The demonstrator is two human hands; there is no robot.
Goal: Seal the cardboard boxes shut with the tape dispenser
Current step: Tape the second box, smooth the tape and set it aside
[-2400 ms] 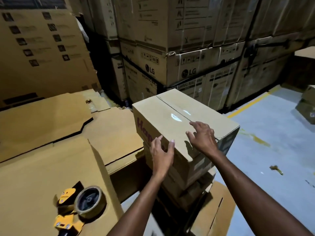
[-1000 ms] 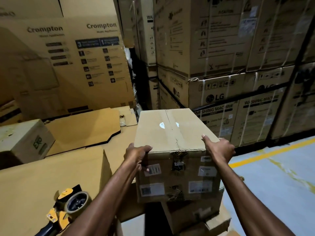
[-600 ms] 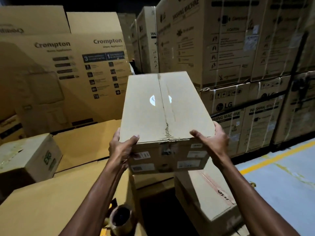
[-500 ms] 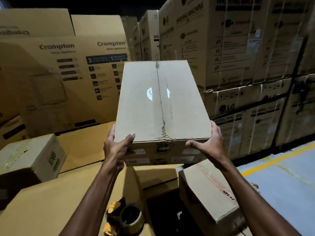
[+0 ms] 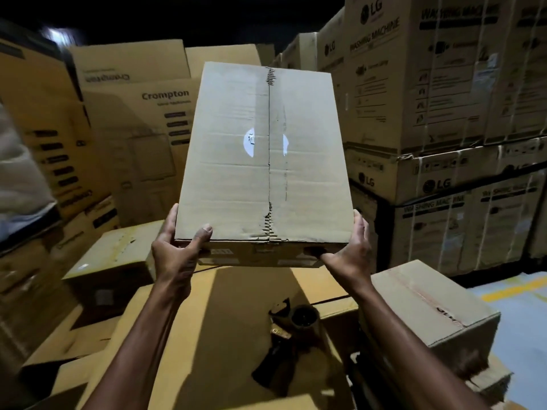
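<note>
I hold a brown cardboard box [image 5: 236,179] up in the air in front of me, its closed top tilted toward me, a seam running down the middle. My left hand [image 5: 176,250] grips its near left corner, thumb on top. My right hand [image 5: 350,251] grips the near right corner from the side and below. The tape dispenser [image 5: 291,324] lies below on flat cardboard [image 5: 207,335], in shadow, touched by neither hand.
A second brown box [image 5: 429,306] with tape along its top sits low at the right. A smaller box [image 5: 118,255] stands at the left. Tall stacks of LG cartons [image 5: 444,113] fill the right, Crompton cartons [image 5: 133,113] the left. Grey floor with a yellow line [image 5: 515,288] shows at far right.
Both hands have lifted the box off the stack and raised it higher, tilting its top toward me. The view has swung left, so the tape dispenser now lies under the box.
</note>
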